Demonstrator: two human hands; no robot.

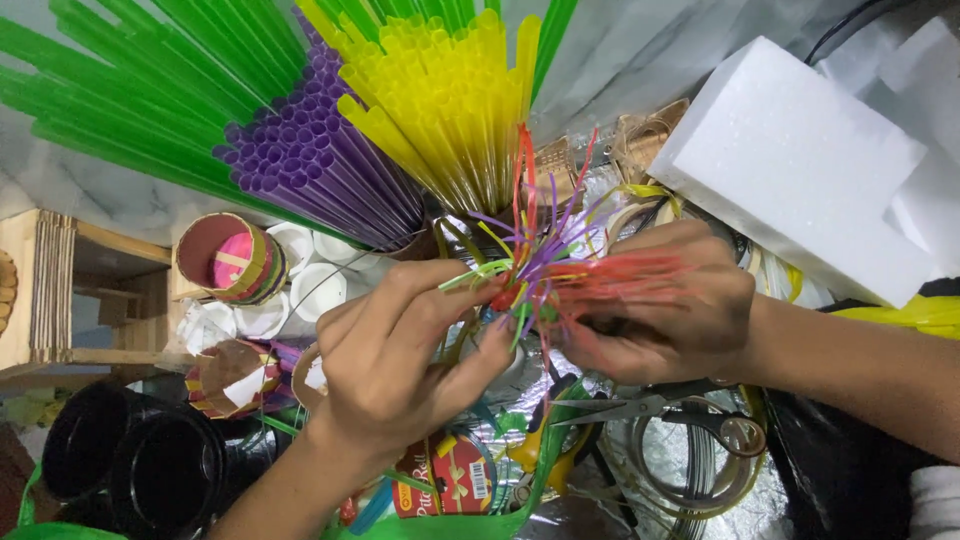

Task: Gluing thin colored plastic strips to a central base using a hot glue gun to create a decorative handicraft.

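Both hands grasp straw-strip bundle (545, 275); left hand (400, 345) fingers pinch green strip, right hand (665, 310) clenches red end; axis runs left-right.

Your left hand (400, 350) and right hand (665, 305) are bare, with no rings, gloves or watch showing. Both forearms are uncovered as far as you can see; any sleeve probably lies beyond the frame's edge.

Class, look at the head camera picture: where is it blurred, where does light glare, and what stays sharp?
Head view: the red strips by the right hand smear with motion blur; the foil under the scissors glints; the yellow straws and foam block stay sharp under even light.
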